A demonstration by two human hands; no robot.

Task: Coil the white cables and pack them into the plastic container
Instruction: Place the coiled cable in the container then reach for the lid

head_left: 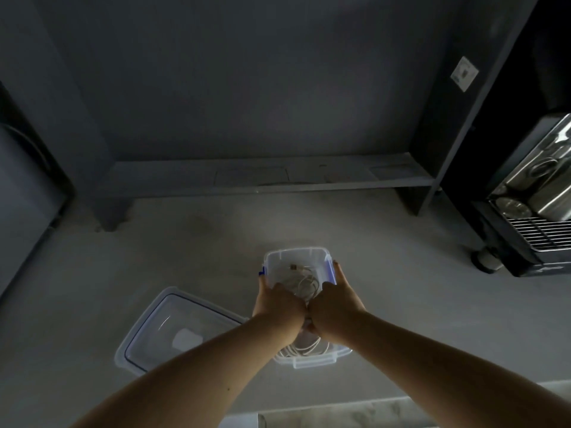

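Two hands, one container, one lid.
Left hand (278, 301) and right hand (335, 304) clasp the plastic container (296, 256) holding white cables (306, 282); lid (160, 329) just beside.

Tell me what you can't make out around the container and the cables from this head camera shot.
- Middle of the plastic container: covered by the left hand and right hand.
- White cables: count and how neatly coiled unclear; hands overlap them and the light is dim.
- Each hand's grip: fingertips hidden inside the container.
- Lid: near corner hidden behind the left forearm.
- Pale patch on the lid: too blurred to identify.
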